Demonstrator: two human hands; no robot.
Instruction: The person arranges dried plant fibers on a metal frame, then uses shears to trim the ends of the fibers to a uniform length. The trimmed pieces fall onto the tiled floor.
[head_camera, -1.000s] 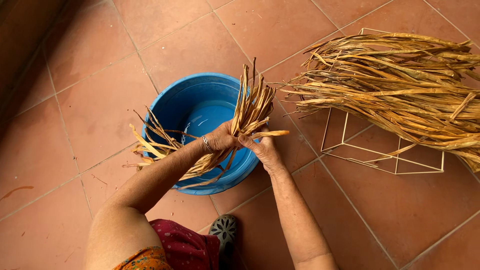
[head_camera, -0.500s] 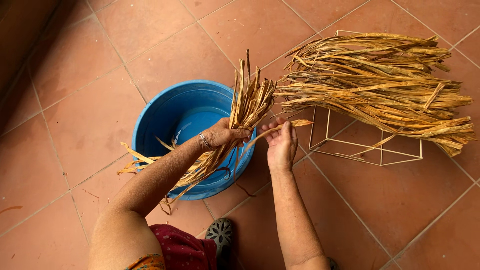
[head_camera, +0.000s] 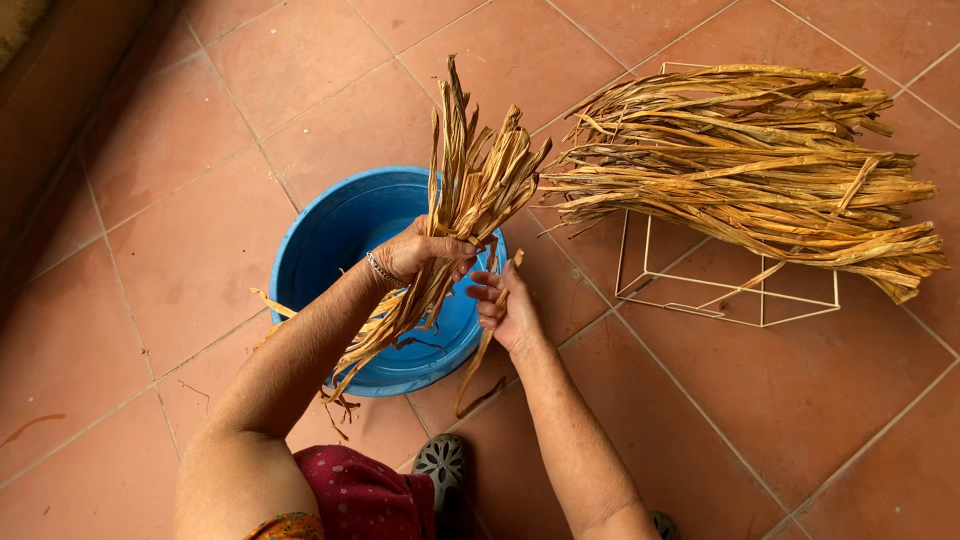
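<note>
- Your left hand (head_camera: 425, 250) is closed round the bundle (head_camera: 455, 215) of dried strips at about mid-length, fist tight. Holding it there looks like it keeps both ends balanced: tips fan up and away, tails hang down over the basin (head_camera: 330, 250).
- Your right hand (head_camera: 505, 305) pinches one strip (head_camera: 490, 335), thumb and fingers closed on it. It sits just beside the bundle, apart from the rest. Looks like a singling-out grip, not a carrying one.
- The bundle is over the basin's right half, so loose bits would likely drop in or near it rather than scatter.
- The pile (head_camera: 750, 170) rests across the wire frame (head_camera: 730, 295), off the tiles (head_camera: 780, 400). Probably kept raised to stay dry or aired; that's a guess.
- The pile is near the right hand, within easy reach by the look of it, not touching the bundle.
- Hard to see:
- Basin contents. Arm and strips cover much of the inside; can't tell if there's water.
- The strip's upper end is behind your fingers; can't tell whether it is free of the bundle yet.
- The bundle's tails run behind your left forearm.
- The frame's back edge is hidden under the pile.
- A shoe (head_camera: 440, 465) shows at the bottom edge; the rest of the foot is cut off.
- Top-left corner is dark, detail unreadable.
</note>
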